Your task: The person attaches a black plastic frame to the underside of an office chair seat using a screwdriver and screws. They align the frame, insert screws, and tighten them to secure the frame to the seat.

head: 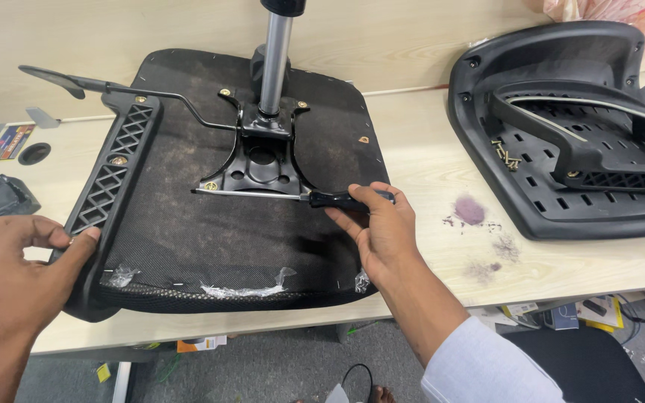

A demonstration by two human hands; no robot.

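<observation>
An upturned black chair seat (188,224) lies on a pale wooden table (427,172). A black metal mechanism plate (259,164) with a silver gas cylinder (275,63) is bolted to its underside. My right hand (378,227) grips the black handle of a screwdriver (293,195). Its silver shaft lies flat, with the tip at the plate's front-left bolt. My left hand (16,276) holds the black lattice armrest bracket (110,183) at the seat's left edge.
A black plastic chair back shell (561,127) lies at the right with loose brass screws (508,153) in it. Purple stains (472,210) mark the table. A lever (76,83) sticks out at the top left. Small dark items sit at the far left.
</observation>
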